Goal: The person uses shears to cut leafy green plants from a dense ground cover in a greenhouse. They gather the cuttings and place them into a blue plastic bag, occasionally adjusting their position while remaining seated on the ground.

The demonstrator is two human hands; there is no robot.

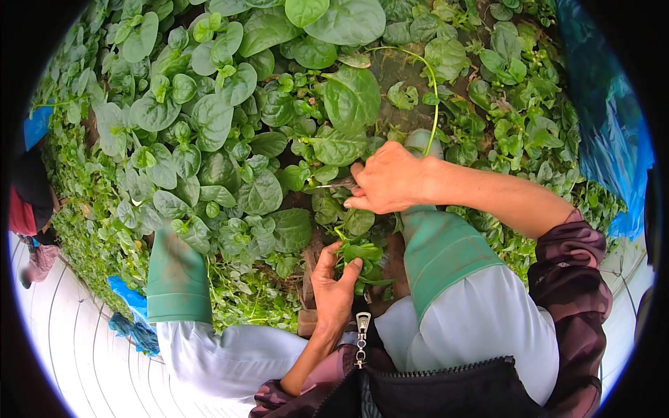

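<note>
My left hand pinches a small bunch of picked green leaves between thumb and fingers, low between my knees. Above it, my right hand is closed around a small metal cutting tool. Its thin blade points left into the plants; the grip is hidden in my fist, so I cannot tell whether it is a knife or scissors. Broad-leaved greens resembling Malabar spinach grow close around the blade. A long bare stem arches behind my right wrist.
Green rubber boots cover my lower legs among the plants. Wooden pieces show between my legs. A large blue plastic bag lies at right, more blue plastic at lower left. Another person's dark clothing shows at the left rim.
</note>
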